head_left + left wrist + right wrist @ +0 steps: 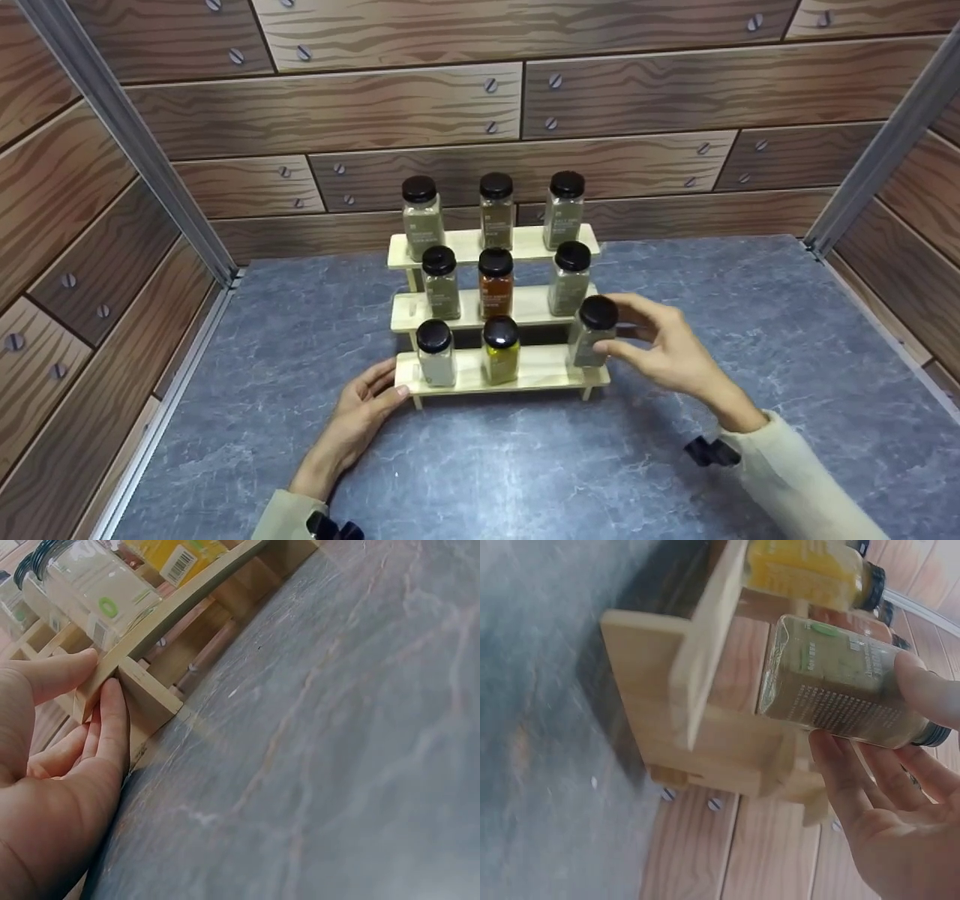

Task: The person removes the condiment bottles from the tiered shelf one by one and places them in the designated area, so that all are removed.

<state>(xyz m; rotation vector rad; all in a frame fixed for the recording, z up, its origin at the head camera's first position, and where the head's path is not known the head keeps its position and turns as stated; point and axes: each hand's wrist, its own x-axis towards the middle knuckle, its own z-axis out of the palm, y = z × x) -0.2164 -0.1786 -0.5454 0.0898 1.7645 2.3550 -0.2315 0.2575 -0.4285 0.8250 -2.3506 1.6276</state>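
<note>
A three-tier wooden rack (pixel 544 367) holds spice jars with black lids. My left hand (pixel 352 416) pinches the left end of its lowest shelf, thumb on top and fingers underneath, as the left wrist view shows. Between thumb and fingers, my right hand (pixel 671 356) grips a spice jar (pixel 832 682) with grey-brown contents, at the right end of that shelf. In the right wrist view the jar's base stands a little apart from the board. On the same shelf are a jar of pale contents (pixel 437 364) and a jar of yellow contents (pixel 501 360).
On the middle shelf, a red-orange jar (pixel 496 292) stands between two greenish ones. Three more jars, among them a brown one (pixel 496 221), line the top shelf. Behind the rack rises a wood-patterned wall (pixel 420 112); the tabletop (pixel 510 465) is grey marbled.
</note>
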